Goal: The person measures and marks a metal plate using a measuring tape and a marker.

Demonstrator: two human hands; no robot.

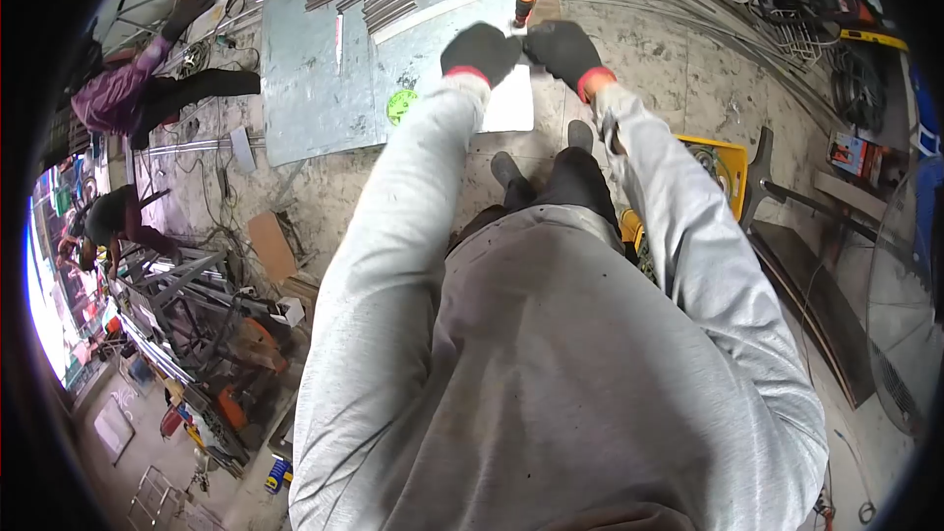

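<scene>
Both of my hands wear black gloves with red cuffs and meet over the right edge of a grey metal sheet [305,69]. My left hand [480,54] is closed, its fingers turned away from view, and I cannot make out what it holds. Close beside it, my right hand [563,54] is also closed, around something too small to name. Just beyond them stands an orange and black screwdriver-like tool [527,0], touched by neither hand. A white piece [511,103] lies below my hands. Cut metal strips [393,5] rest on the sheet.
Long metal rods [678,15] run across the upper right. A yellow crate [730,172] stands right of my legs. At the left are a person in purple [123,88] and another person bending [118,216] near piled metal pieces [187,285]. A fan [900,305] is at the right.
</scene>
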